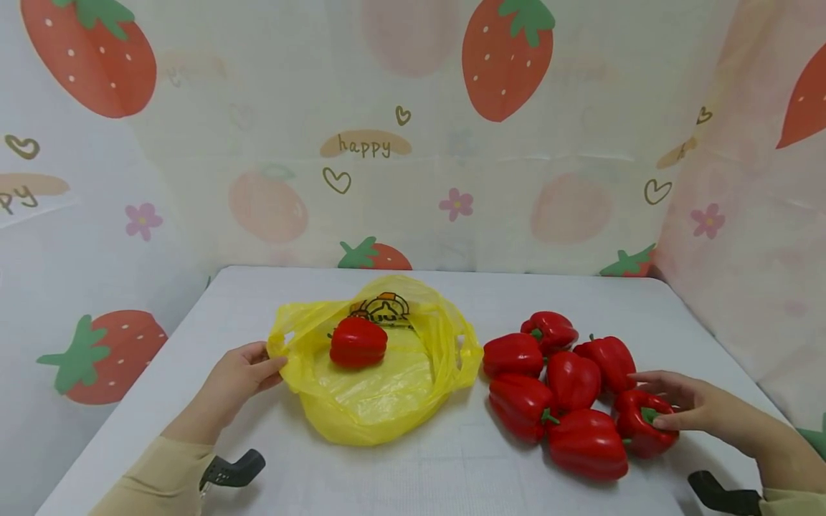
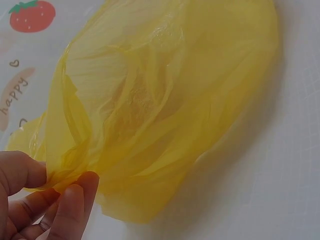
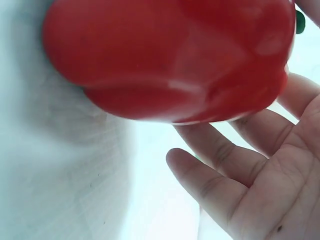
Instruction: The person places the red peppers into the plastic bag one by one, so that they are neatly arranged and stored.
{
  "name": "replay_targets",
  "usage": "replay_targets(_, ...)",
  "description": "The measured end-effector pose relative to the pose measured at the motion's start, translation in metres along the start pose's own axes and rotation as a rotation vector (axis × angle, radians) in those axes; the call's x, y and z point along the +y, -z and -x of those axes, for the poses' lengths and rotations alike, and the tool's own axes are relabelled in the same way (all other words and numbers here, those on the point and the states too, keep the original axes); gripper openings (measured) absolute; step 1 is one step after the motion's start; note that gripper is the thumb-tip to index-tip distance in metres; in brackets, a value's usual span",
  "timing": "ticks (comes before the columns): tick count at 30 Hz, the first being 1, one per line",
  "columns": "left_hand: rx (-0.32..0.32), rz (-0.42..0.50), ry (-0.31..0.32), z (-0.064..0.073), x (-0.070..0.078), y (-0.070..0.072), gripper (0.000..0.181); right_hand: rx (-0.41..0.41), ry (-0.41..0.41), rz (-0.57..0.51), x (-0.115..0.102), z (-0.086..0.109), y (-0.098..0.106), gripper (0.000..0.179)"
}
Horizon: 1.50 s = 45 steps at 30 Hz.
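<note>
At the left edge of a yellow plastic bag, my left hand pinches the film between thumb and fingers. The left wrist view shows the bag bunched at the fingertips of the left hand. Its mouth is spread wide, and one red bell pepper lies inside. On the right, my right hand holds another red bell pepper by its sides, thumb near the green stem and fingers across the far side. Up close, that pepper covers part of the fingers of the right hand.
Several more red bell peppers sit in a cluster between the bag and my right hand. All of it stands on a white table. Strawberry-print cloth hangs behind the table and along its sides. A black wrist mount shows at each sleeve.
</note>
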<state>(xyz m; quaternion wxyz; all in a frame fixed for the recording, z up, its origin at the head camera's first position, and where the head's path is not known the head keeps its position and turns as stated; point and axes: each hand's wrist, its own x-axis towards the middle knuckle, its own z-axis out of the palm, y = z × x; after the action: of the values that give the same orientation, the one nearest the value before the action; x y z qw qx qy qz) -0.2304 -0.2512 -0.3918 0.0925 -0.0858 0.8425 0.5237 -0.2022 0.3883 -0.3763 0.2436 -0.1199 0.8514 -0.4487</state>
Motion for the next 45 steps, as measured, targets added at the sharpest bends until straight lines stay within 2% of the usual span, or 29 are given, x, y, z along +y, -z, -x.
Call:
replay_targets(5,-0.001,-0.004,-0.002,0.001,0.002,0.0,0.053,-0.013,-0.033,-0.036,0.004,0.002,-0.001,0.069)
replay_targets(13,-0.007,-0.004,0.016,0.0,0.0,-0.002,0.054,-0.043,-0.031,-0.077,0.01,0.005,-0.007,0.069)
replay_targets(27,-0.016,0.017,-0.004,-0.001,-0.004,-0.004,0.056,-0.061,-0.04,-0.102,0.016,0.006,-0.005,0.066)
replay_targets(31,-0.015,0.016,0.004,-0.001,-0.004,-0.003,0.056,-0.035,-0.033,-0.086,0.015,0.004,-0.006,0.066)
replay_targets(40,-0.017,0.016,0.005,-0.003,-0.004,-0.004,0.057,0.066,-0.074,-0.025,0.01,-0.002,-0.009,0.072)
replay_targets(45,-0.023,0.011,0.008,-0.004,-0.005,-0.004,0.058,0.078,-0.044,0.01,0.011,-0.002,-0.008,0.073)
